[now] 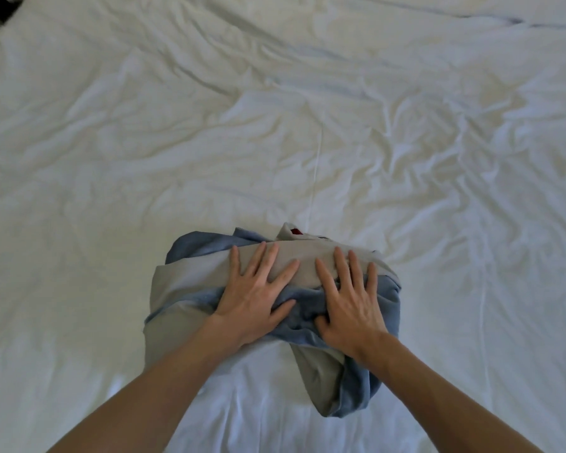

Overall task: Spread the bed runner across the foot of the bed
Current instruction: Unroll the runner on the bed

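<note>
Runner bunched under both hands, not yet spread.
Left hand and right hand press flat on it, fingers splayed, gripping nothing; a tail hangs below the right wrist. Risk: pushing outward with flat palms may drag the creased sheet or leave folds trapped.

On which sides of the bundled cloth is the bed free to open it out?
The wrinkled white bed sheet lies bare left of the bunched grey and blue bed runner, right of it and beyond it. Only the bundle itself is crowded: the left hand and the right hand press flat on it, side by side.
</note>
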Demonstrator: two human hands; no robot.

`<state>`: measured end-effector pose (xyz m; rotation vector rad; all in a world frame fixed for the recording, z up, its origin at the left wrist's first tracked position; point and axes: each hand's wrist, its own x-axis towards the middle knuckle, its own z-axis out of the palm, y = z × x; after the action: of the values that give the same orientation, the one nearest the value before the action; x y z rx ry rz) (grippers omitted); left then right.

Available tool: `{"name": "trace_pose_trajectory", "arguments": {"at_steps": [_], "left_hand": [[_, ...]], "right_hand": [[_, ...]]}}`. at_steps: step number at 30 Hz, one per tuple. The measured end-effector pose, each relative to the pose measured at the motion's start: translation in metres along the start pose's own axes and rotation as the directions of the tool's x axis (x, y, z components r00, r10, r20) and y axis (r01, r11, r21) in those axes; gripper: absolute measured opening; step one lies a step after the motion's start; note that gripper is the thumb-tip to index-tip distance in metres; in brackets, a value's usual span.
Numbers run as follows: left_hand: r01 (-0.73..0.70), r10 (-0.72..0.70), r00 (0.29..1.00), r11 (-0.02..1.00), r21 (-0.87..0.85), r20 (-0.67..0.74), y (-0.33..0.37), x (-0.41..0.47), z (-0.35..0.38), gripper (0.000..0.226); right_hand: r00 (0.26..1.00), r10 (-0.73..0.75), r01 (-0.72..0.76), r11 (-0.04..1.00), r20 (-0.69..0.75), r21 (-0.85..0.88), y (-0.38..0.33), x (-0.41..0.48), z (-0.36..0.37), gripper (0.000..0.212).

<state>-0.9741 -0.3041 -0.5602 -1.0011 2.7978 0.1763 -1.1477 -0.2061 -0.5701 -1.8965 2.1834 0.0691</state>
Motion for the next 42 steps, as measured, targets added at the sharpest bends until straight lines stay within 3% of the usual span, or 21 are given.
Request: {"name": "trace_pose_trajectory", "arguments": {"at_steps": [5,9,15,18,21,25,31,33,36,38,40,42], "left_hand": [[0.164,-0.164,0.986,0.986,0.008,0.022,-0.031,-0.028,-0.020,0.062],[0.336,-0.333,0.939,0.941,-0.029,0.083,-0.060,-0.063,-0.031,0.057],[0.479,-0.453,0.877,0.850,-0.218,0.159,-0.086,-0.112,-0.029,0.066],[0.432,-0.390,0.900,0.857,-0.280,0.197,-0.088,-0.127,-0.031,0.063],[0.383,-0.339,0.920,0.884,-0.266,0.199,-0.088,-0.134,-0.034,0.057],[0.311,-0.283,0.948,0.924,-0.221,0.147,-0.085,-0.130,-0.042,0.055],[0.242,-0.204,0.968,0.910,-0.337,0.145,-0.055,-0.109,-0.073,0.036],[0.196,-0.161,0.978,0.921,-0.337,0.130,-0.040,-0.100,-0.083,0.025],[0.116,-0.078,0.989,0.935,-0.337,0.124,-0.009,-0.090,-0.093,0.028],[-0.055,0.079,0.995,0.949,-0.311,0.064,0.016,-0.088,-0.094,0.028],[-0.214,0.227,0.973,0.954,-0.210,0.039,0.041,-0.089,-0.094,0.026],[-0.224,0.236,0.968,0.966,-0.132,0.086,0.065,-0.092,-0.092,0.021]], "right_hand": [[0.966,-0.260,0.260,0.966,0.002,0.003,-0.044,0.020,-0.024,0.068],[0.910,-0.414,0.414,0.910,-0.026,0.028,-0.084,0.037,-0.029,0.032],[0.875,-0.479,0.483,0.873,-0.066,0.070,-0.123,0.046,-0.027,0.042],[0.870,-0.478,0.489,0.867,-0.117,0.091,-0.141,0.044,-0.021,0.016],[0.903,-0.397,0.420,0.896,-0.165,0.143,-0.142,0.039,-0.021,0.027],[0.888,-0.335,0.390,0.911,-0.314,0.133,-0.130,0.031,-0.042,0.004],[0.890,-0.129,0.215,0.964,-0.438,0.154,-0.095,0.002,-0.077,0.007],[0.887,-0.041,0.131,0.978,-0.460,0.164,-0.079,-0.013,-0.090,0.025],[0.930,0.040,0.017,0.988,-0.365,0.153,-0.053,-0.041,-0.103,0.047],[0.948,0.100,-0.072,0.992,-0.302,0.102,-0.034,-0.062,-0.106,0.049],[0.920,0.135,-0.112,0.990,-0.368,0.084,-0.016,-0.083,-0.107,0.030],[0.881,0.143,-0.118,0.989,-0.451,0.083,0.000,-0.102,-0.108,0.003]]}}
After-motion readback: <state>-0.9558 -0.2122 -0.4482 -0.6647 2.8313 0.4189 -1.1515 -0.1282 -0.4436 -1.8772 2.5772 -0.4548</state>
